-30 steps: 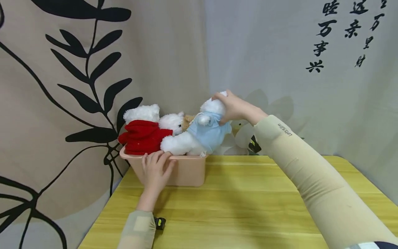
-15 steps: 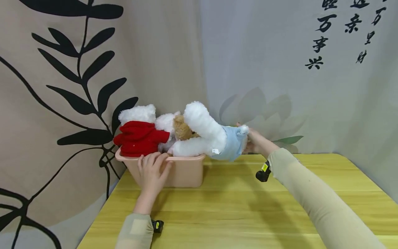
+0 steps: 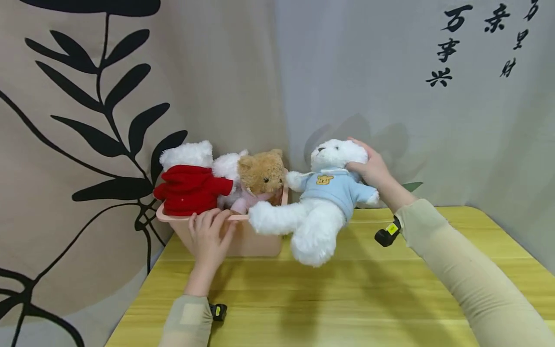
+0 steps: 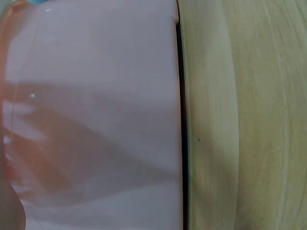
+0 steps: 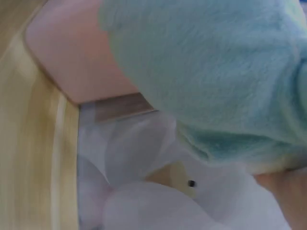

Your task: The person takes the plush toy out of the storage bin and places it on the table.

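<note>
Here the right hand (image 3: 372, 169) grips the white bear's (image 3: 323, 207) head, fingertips hidden behind it; the left hand (image 3: 209, 236), fingers spread, presses the pink bin's (image 3: 256, 241) near wall.

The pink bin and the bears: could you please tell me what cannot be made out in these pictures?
- Pink bin inside: hidden in the head view by the red-shirted bear and brown bear.
- A white toy between those two: mostly covered, kind unclear.
- Right hand fingers: behind the blue-shirted bear head.
- Left hand: nearly out of the left wrist view, which shows only bin wall and table.
- Right wrist view: blurred, too close.
</note>
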`<state>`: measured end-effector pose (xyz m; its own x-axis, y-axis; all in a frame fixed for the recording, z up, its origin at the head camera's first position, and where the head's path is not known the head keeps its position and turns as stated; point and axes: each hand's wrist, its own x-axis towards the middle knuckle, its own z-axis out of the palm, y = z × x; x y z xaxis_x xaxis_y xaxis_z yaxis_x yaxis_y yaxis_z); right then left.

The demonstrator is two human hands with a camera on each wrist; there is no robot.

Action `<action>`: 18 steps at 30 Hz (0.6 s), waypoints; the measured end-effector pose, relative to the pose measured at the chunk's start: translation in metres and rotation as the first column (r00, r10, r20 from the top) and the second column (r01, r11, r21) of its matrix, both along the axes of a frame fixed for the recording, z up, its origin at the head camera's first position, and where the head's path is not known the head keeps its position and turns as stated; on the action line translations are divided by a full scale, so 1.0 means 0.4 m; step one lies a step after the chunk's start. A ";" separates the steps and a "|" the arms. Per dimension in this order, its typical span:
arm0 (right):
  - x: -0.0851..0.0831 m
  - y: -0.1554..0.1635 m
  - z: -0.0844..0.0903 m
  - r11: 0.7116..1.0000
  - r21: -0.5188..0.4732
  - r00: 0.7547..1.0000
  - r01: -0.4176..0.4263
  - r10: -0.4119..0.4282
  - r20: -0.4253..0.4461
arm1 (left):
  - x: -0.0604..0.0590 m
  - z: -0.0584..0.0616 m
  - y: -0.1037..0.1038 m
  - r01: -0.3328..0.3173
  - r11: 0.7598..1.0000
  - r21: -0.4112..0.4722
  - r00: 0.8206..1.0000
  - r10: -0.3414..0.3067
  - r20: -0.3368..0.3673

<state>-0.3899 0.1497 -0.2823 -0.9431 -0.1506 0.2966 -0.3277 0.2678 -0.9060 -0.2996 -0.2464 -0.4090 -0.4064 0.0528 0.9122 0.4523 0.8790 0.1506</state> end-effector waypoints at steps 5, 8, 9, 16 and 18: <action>0.049 0.021 -0.046 0.947 0.291 0.881 -0.132 0.247 -0.403 | -0.009 0.003 -0.002 -0.005 1.000 0.014 1.000 0.006 -0.013; 0.062 0.037 -0.097 0.858 0.482 0.763 -0.176 0.428 -0.484 | -0.016 0.008 0.000 -0.001 1.000 0.014 1.000 0.001 -0.017; 0.062 0.049 -0.113 0.835 0.522 0.759 -0.173 0.451 -0.470 | -0.018 0.009 0.002 0.004 1.000 0.015 1.000 -0.004 -0.015; 0.054 0.132 -0.142 0.799 0.596 0.948 -0.083 0.247 -0.199 | -0.009 0.003 0.006 0.001 1.000 0.020 1.000 -0.001 -0.005; 0.053 0.147 -0.129 0.765 0.642 0.973 -0.058 0.188 -0.136 | -0.007 -0.001 0.004 -0.001 1.000 0.022 1.000 0.001 -0.024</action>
